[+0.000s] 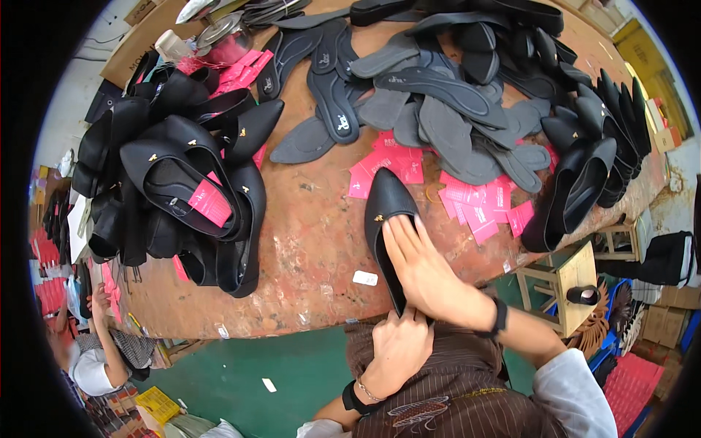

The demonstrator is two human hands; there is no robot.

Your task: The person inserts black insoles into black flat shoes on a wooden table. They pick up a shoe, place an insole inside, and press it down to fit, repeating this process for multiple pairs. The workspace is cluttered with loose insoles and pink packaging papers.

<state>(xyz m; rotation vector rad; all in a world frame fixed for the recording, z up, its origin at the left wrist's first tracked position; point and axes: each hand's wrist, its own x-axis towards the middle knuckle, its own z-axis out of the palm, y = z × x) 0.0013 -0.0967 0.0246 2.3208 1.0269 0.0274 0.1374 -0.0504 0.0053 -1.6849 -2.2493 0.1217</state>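
Worn, stained brown wood forms the workbench (307, 241) beyond both hands. Heaps of matte grey insoles (438, 109) lie farther off, glossy black shoes (182, 182) to the left; too many to count. One pointed black flat shoe (385, 212) lies under the right hand (423, 270), fingers flat inside it. The left hand (398, 343) pinches its heel. Pink tags (475, 201) scatter beside the toe.

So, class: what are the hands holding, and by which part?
One black pointed flat shoe: left hand grips its heel end, right hand presses inside it.
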